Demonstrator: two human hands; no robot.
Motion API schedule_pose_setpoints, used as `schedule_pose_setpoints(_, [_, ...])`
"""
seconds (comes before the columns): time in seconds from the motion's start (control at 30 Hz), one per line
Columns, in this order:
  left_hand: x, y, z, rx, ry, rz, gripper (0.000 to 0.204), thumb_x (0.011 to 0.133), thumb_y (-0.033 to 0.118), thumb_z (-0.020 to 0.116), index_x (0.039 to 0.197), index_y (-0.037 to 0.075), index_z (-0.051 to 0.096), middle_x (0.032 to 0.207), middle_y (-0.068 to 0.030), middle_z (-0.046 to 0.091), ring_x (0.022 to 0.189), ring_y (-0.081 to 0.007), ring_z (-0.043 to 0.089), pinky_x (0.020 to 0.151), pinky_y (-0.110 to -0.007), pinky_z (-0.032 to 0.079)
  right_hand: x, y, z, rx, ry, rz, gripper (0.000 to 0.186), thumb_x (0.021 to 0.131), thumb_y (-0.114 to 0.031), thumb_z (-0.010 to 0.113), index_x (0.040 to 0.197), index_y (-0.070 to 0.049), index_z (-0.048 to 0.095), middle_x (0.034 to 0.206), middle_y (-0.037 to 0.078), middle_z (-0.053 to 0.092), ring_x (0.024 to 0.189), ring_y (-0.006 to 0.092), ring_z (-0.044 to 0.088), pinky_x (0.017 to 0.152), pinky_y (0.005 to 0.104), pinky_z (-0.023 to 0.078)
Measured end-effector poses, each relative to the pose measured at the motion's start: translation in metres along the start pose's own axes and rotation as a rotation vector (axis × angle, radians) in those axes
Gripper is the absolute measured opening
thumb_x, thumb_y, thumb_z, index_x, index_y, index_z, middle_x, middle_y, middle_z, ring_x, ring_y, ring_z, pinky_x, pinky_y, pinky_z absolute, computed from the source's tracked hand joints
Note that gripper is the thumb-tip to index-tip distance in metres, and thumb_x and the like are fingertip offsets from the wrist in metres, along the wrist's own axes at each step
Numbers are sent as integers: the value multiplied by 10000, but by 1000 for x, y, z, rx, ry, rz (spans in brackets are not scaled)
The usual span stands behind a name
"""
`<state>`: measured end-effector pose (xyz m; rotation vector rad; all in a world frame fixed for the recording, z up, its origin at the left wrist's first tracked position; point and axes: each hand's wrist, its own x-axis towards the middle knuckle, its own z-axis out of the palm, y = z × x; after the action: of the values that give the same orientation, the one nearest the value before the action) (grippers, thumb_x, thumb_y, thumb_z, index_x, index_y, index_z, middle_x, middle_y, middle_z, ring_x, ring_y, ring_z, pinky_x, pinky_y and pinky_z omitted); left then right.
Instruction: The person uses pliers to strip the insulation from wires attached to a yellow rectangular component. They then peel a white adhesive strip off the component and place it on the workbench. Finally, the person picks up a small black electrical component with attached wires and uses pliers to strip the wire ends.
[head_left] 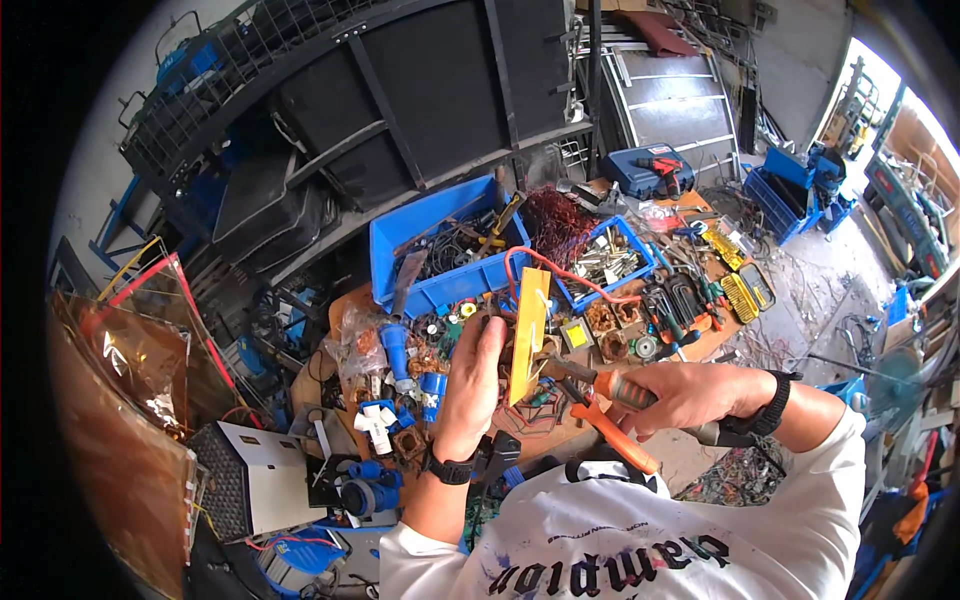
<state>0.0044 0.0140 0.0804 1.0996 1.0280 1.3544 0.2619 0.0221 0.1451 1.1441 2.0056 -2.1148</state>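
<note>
My left hand point(472, 382) grips a yellow rectangular board point(526, 340), held upright above the cluttered bench; its fingertips are hidden behind it. My right hand point(678, 398) is closed on an orange-handled tool point(618, 435), which looks like pliers or cutters, with a second grey-and-orange handle point(622, 388) alongside. The metal ends reach toward the board's right face; whether they touch it I cannot tell. A red cable point(574, 272) arches behind the board, and small rusty metal boxes point(612, 345) lie just beyond the tools.
Blue crates point(420, 300) of tools and metal parts, a drill point(668, 170) on a blue case and a yellow bit set point(741, 298) crowd the wooden bench point(700, 338). Blue pipe fittings point(394, 352) lie left. A black steel frame point(440, 90) stands behind; brown sheets point(125, 400) lean at left.
</note>
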Motion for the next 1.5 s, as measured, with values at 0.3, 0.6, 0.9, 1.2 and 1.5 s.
schedule_pose_setpoints(0.3, [1,0,6,82,75,35,347,1040,349,438,1136,45,575,955,-9,619,814,-65,570,706,-229,466,2,-7,1,-279,53,-43,305,870,-225,585,1110,-39,558,839,49,579,780,131,536,682,322,431])
schedule_pose_setpoints(0.6, [3,-8,9,159,172,84,355,1042,367,428,1030,51,588,884,4,587,749,-62,532,666,-229,442,0,-24,9,-319,36,115,325,894,-159,547,1210,-99,499,581,-1,568,576,118,562,574,322,448])
schedule_pose_setpoints(0.9, [0,-12,5,100,192,38,344,1039,363,433,1045,57,589,910,-4,599,773,-68,551,684,-235,457,6,-9,18,-530,215,-60,287,842,-139,579,1086,-21,483,683,116,596,594,237,611,569,382,466])
schedule_pose_setpoints(1.2, [-4,-12,9,-63,216,34,340,1032,358,460,1081,42,576,932,-13,626,792,-80,582,689,-235,484,5,-10,26,-288,305,-17,416,815,-146,622,1152,27,451,818,136,625,679,241,636,594,361,485])
schedule_pose_setpoints(1.5, [-7,-10,17,-62,203,62,305,1045,316,429,1082,34,539,936,-34,630,768,-87,610,652,-237,510,9,9,23,-369,269,-63,368,802,-164,622,1095,41,534,801,208,647,772,351,658,677,434,490])
